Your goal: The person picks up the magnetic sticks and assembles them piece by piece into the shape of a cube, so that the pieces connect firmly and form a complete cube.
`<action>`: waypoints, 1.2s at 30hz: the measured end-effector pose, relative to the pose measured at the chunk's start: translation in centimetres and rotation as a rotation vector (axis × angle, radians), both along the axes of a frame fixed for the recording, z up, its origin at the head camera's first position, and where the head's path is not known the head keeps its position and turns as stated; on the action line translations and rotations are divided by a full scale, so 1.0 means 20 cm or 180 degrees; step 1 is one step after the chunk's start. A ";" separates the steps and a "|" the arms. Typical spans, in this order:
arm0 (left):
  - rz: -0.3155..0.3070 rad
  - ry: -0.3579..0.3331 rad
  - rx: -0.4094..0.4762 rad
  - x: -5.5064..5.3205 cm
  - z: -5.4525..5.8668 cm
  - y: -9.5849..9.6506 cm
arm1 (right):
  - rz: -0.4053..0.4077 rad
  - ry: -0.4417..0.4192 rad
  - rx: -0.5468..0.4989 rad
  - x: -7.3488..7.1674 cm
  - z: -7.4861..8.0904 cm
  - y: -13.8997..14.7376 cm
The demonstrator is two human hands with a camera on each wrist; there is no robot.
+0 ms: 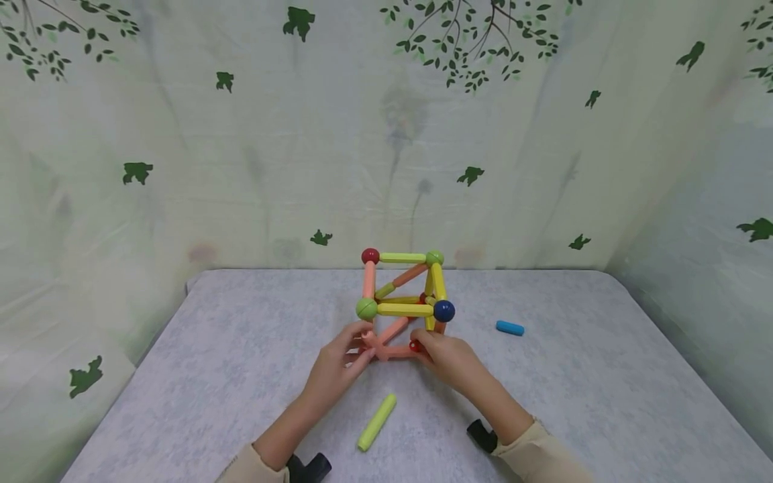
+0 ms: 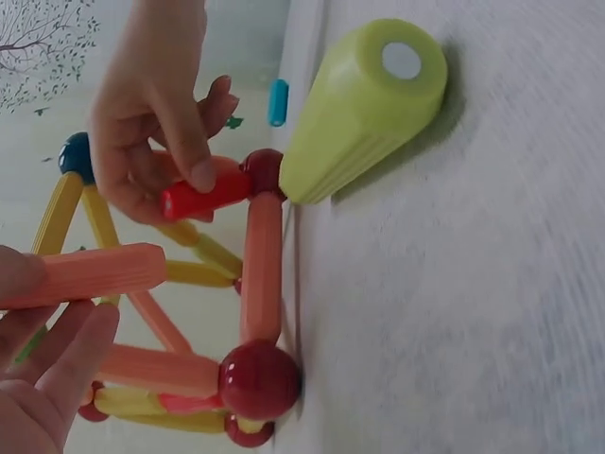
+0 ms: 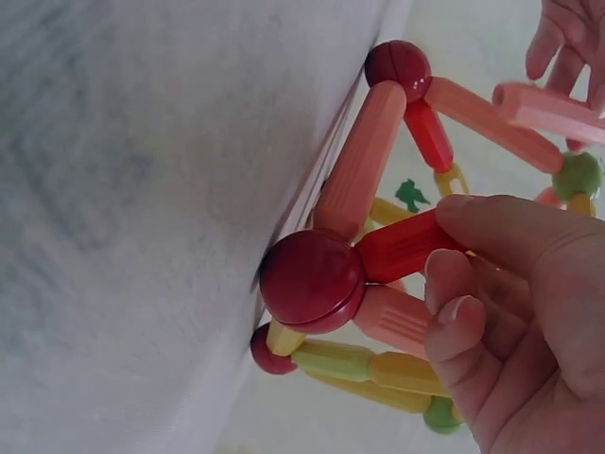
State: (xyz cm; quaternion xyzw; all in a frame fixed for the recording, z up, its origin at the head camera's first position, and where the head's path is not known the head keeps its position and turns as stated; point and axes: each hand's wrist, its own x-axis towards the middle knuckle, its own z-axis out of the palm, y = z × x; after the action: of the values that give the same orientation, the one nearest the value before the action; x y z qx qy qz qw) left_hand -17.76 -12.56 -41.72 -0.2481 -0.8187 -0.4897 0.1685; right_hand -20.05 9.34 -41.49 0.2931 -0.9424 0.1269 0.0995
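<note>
A cube-like frame of coloured sticks and balls stands on the table, with a blue ball [image 1: 443, 310] and a light green ball [image 1: 366, 308] at its upper front corners. My left hand [image 1: 341, 359] pinches a salmon stick [image 2: 104, 270] between thumb and fingers, apart from the frame in the left wrist view. At the lower front right corner, my right hand [image 1: 449, 359] pinches a short red stick [image 3: 402, 248] whose other end meets a dark red ball [image 3: 312, 279]. A salmon bar [image 2: 263, 270] runs low from this ball to another dark red ball [image 2: 258, 380].
A loose light green stick [image 1: 377, 422] lies on the table [image 1: 241, 389] in front of the frame, between my forearms. To the right lies a short blue stick [image 1: 510, 328]. Behind the table hangs a leaf-printed cloth [image 1: 272, 168].
</note>
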 end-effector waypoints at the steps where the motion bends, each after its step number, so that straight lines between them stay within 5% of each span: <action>1: -0.0002 0.0044 0.0041 -0.01 -0.01 0.01 | -0.0026 -0.0027 0.0006 0.00 0.00 0.00; 6: -0.0111 0.0243 0.0203 -0.04 -0.04 0.07 | -0.0116 -0.0168 -0.0074 -0.01 0.00 -0.01; 11: -0.0100 0.0147 0.0260 -0.03 -0.05 0.11 | -0.0103 -0.0164 -0.0156 -0.01 -0.01 -0.01; 20: -0.0155 0.0298 0.0470 0.03 0.05 0.13 | -0.0091 -0.0154 -0.0299 -0.02 -0.03 0.00; 24: -0.0173 0.0387 0.0204 0.00 0.00 0.10 | -0.0065 -0.0115 -0.0355 -0.02 -0.03 0.00; 28: -0.0211 0.0242 -0.0165 -0.02 -0.02 0.09 | 0.0024 -0.0029 -0.0427 -0.02 -0.04 0.00; 36: -0.0154 0.0284 -0.0199 -0.04 -0.02 0.12 | 0.0051 0.0003 -0.0449 -0.02 -0.04 0.00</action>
State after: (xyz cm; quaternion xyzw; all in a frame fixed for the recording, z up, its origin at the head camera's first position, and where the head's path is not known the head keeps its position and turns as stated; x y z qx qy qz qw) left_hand -18.65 -10.25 -42.12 -0.2946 -0.8190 -0.4563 0.1851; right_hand -20.39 9.43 -42.28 0.2931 -0.9286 0.1937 0.1194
